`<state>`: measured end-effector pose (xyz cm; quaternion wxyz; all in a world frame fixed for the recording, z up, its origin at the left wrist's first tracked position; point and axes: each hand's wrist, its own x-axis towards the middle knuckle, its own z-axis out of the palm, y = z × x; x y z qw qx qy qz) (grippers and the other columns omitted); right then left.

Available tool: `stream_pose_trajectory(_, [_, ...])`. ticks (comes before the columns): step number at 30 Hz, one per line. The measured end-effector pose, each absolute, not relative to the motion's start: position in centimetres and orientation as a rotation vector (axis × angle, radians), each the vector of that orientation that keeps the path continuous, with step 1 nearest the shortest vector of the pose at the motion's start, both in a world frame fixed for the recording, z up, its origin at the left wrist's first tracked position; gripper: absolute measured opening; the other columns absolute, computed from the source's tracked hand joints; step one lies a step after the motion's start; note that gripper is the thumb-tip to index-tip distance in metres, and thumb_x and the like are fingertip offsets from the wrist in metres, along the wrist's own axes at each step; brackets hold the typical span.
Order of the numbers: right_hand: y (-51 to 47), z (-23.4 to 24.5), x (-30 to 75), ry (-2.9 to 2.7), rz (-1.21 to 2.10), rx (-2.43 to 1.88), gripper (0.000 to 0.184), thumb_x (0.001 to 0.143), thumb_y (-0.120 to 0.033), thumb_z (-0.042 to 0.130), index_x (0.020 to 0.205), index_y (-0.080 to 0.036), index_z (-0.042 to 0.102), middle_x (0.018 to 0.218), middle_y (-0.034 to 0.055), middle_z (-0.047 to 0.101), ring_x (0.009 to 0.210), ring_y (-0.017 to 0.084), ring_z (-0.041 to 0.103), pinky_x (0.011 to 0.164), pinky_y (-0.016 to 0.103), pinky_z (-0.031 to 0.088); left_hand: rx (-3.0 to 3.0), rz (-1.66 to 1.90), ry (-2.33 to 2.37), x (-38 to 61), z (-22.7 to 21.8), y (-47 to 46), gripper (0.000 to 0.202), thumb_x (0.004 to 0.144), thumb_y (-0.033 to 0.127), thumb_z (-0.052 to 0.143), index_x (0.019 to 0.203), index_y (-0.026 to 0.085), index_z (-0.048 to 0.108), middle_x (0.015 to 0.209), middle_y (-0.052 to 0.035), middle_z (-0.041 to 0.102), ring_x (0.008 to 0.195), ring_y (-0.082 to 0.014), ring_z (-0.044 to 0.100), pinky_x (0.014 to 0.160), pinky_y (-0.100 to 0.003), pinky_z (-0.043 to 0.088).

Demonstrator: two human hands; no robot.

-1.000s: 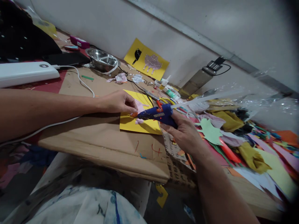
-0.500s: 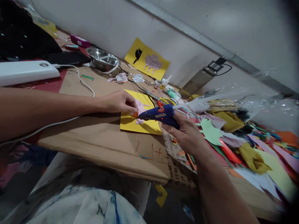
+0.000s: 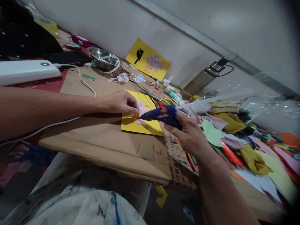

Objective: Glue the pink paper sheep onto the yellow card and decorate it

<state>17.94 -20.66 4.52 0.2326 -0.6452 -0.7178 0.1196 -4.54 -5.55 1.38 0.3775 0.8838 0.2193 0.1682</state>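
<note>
The right hand's grip wraps a blue glue gun, its nozzle close by a small orange piece. The left hand seems to pinch that piece narrowly over the yellow card and its pink cutout. Gluing, I'd judge; next calls for steady fingers, clear of the tip. Beyond, a decorated card leans against the wall.

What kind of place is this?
It looks like a craft workspace, maybe a workshop: the right hand holds a blue glue gun, a decorated yellow card is at the back, and colourful scraps are heaped nearby.
</note>
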Motion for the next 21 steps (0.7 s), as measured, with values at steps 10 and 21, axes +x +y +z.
stream_pose_trajectory(10, [-20.74,4.62,17.59,-1.989,0.420,-1.715,0.028,0.082,-0.028,0.057,0.108,-0.020,0.064,0.092,0.0030,0.067,0.085,0.022,0.057,0.070,0.031,0.044,2.266,0.434,0.560,-4.50,1.23,-5.34,0.023,0.076,0.035,0.063,0.081,0.017,0.076,0.086,-0.0029,0.075,0.084,-0.0172,0.065,0.082,-0.025,0.045])
stream_pose_trajectory(21, [-20.46,4.26,17.08,-2.002,0.345,-1.699,0.027,0.081,-0.028,0.056,0.106,-0.019,0.063,0.085,0.0025,0.064,0.075,0.020,0.053,0.064,0.030,0.041,2.288,0.437,0.575,-4.51,0.93,-5.12,0.025,0.078,0.037,0.062,0.081,0.017,0.076,0.086,-0.0028,0.074,0.084,-0.0170,0.064,0.080,-0.025,0.043])
